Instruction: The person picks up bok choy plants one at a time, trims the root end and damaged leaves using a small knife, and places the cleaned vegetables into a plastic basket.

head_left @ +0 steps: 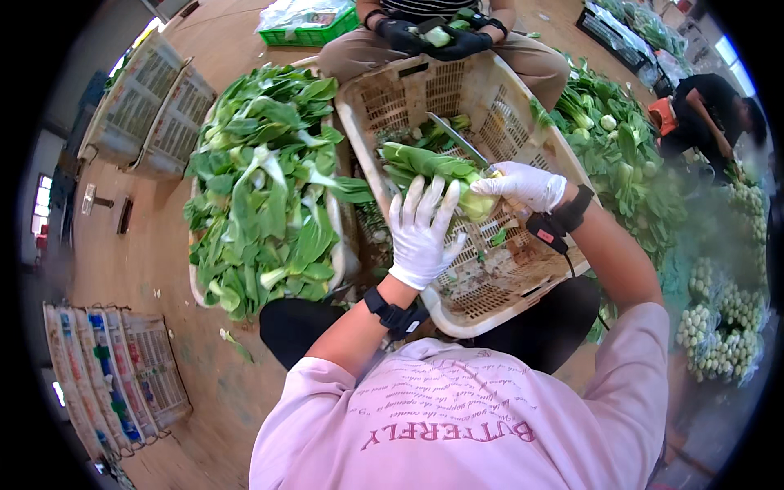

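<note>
My left hand point(422, 233), in a white glove, has its fingers stretched out against a green bok choy point(437, 161), with the thumb apart. My right hand point(529, 186), also white-gloved, is closed on a knife point(459, 139); its blade points up and to the left, past the leaves. The thumb and fingers of that hand touch the pale base of the same bok choy. Both hands are over a large beige slatted plastic crate point(457, 320), where leaf scraps and bits of dirt lie. The knife's handle is mostly hidden in my right hand.
On the left, a crate is heaped with loose green leaves point(269, 188). More bok choy point(625, 163) lies piled on the right. Across the crate sits a person with black-gloved hands point(437, 39) holding a vegetable. Another person point(710, 118) bends at far right. Stacked crates point(143, 106) stand left.
</note>
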{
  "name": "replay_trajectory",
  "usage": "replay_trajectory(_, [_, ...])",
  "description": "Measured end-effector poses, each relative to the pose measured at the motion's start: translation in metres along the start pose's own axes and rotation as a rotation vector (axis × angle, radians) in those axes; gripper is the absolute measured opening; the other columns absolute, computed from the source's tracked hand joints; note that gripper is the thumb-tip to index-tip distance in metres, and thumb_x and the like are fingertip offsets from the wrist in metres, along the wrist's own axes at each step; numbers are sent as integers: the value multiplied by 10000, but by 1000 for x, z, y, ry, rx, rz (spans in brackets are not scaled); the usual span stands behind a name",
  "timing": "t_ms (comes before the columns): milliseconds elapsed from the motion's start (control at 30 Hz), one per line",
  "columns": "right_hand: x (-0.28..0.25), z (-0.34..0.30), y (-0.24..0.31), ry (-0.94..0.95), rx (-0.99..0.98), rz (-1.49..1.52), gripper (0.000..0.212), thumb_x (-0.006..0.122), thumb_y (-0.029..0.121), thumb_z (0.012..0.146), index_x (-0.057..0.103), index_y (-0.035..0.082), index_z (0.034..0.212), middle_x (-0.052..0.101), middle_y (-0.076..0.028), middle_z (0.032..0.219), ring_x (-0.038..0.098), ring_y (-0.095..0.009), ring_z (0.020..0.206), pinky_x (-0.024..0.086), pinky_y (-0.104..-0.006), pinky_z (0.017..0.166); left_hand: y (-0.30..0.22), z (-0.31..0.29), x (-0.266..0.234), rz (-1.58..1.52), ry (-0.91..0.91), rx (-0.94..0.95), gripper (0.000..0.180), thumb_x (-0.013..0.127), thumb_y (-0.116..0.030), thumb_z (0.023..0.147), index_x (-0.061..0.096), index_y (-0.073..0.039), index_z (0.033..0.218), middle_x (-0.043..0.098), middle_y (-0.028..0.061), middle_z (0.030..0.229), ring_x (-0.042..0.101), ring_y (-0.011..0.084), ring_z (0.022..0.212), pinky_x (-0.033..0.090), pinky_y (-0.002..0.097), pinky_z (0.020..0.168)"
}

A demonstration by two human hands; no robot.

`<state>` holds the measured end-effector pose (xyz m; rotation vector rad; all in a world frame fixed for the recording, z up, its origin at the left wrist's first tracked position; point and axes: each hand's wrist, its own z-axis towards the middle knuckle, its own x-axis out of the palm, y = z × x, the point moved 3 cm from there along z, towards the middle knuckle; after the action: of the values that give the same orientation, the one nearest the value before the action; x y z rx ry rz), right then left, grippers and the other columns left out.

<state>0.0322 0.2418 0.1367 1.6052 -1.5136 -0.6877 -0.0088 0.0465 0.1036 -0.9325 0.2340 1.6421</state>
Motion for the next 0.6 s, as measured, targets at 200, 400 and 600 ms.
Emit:
replay_trajectory(200, [113, 7, 68, -44, -281, 228, 413, 512, 376, 965, 580, -5, 1110, 677, -94, 927, 541, -36, 588, 364, -157, 365, 68, 5, -111, -96, -261, -312, 720, 823, -229, 563, 531, -68, 1200, 466, 131, 1118, 467, 327, 1048, 369, 445, 957])
replay_trajectory(400, [205, 75, 98, -7, -674, -69, 300, 536, 257, 969, 555, 15, 1145, 638, -36, 885, 559, -66, 658, 452, -205, 546, 119, -34, -170, -892, -477, -630, 659, 760, -41, 706, 376, -67, 1241, 505, 72, 1141, 521, 168, 1061, 454, 306, 912])
replay_trajectory(600, [266, 87, 122, -407, -1042, -907, 287, 654, 184, 858, 581, 54, 1102, 631, -145, 835, 644, -291, 716, 507, -334, 651, 163, -68, -229, -752, -593, -705, 728, 764, -51, 718, 368, -49, 1329, 473, 96, 1246, 509, 177, 1117, 444, 321, 946])
